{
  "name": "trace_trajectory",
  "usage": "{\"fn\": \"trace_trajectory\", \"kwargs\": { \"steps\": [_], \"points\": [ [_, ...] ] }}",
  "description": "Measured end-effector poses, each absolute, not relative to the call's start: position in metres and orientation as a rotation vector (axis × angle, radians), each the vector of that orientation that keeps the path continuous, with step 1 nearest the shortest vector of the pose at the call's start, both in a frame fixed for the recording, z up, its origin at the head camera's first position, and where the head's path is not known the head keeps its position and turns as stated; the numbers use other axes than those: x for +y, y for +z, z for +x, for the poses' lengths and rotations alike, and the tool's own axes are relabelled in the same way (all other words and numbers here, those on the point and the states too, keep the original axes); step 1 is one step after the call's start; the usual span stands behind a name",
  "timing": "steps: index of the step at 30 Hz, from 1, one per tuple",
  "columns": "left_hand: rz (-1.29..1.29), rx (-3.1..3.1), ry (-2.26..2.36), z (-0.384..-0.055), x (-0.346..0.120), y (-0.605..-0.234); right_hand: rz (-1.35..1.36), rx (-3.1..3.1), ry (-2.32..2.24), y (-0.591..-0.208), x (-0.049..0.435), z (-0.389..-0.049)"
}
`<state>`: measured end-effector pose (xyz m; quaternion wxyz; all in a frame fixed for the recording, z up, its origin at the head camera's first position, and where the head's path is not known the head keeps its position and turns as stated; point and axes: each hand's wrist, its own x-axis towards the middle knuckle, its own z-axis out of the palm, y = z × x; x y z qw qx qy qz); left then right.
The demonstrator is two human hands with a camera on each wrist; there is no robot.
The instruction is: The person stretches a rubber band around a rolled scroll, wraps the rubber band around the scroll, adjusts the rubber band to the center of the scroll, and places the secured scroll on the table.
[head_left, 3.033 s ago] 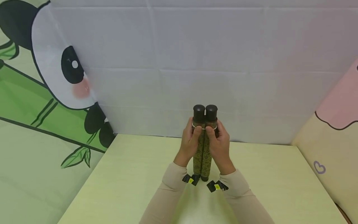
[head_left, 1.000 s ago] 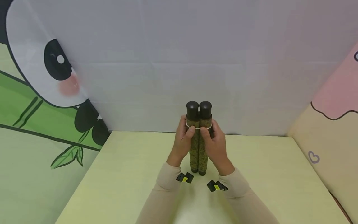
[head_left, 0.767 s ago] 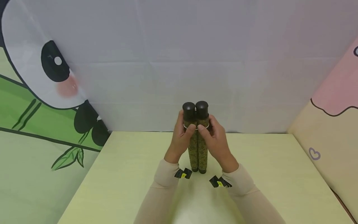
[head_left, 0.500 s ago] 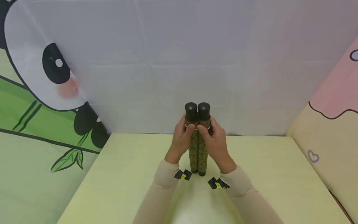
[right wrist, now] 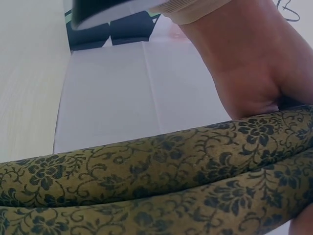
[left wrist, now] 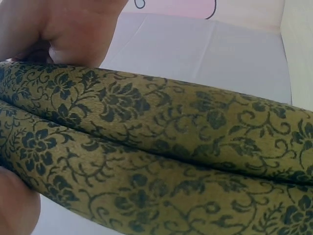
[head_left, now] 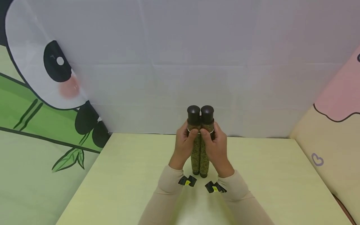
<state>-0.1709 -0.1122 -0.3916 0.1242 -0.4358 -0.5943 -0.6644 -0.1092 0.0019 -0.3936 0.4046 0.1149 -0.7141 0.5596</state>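
In the head view, a scroll (head_left: 196, 156) in olive brocade with dark floral patterns is rolled from both ends into two parallel rolls. Black knobs (head_left: 207, 113) cap the top, and smaller dark ends show below. A thin white band (head_left: 199, 133) crosses the rolls near the top. My left hand (head_left: 183, 146) grips the left side and my right hand (head_left: 218, 147) the right, each thumb on the near face by the band. The other fingers are mostly hidden behind the rolls. Both wrist views show the brocade (left wrist: 146, 117) up close, with the rolls side by side.
Beneath the scroll lies a pale yellow table (head_left: 126, 175). A white creased sheet (head_left: 135, 93) stands behind it. A panda picture (head_left: 64, 62) covers the left panel, and a pink and cream panel (head_left: 337, 97) is on the right.
Both hands keep their grip on the scroll. Its top has come slightly lower and a little right over the last half second, and the thumbs now sit at the band. The head view has shifted slightly.
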Motion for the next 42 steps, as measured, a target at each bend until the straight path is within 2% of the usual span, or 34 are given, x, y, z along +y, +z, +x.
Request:
{"fn": "trace_trajectory", "kwargs": {
  "steps": [29,37,42],
  "points": [
    [-1.292,-1.746,-2.004,-0.154,-0.127,-0.407,0.279,-1.753,1.431,-0.413,-0.019,-0.092],
    [-1.347,-1.711,-2.059,-0.146,-0.129,-0.395,0.283,-1.759,1.426,-0.414,-0.018,-0.092],
    [-1.344,-1.720,-2.089,-0.149,-0.128,-0.400,0.299,-1.750,1.444,-0.415,-0.018,-0.093]
  ]
}}
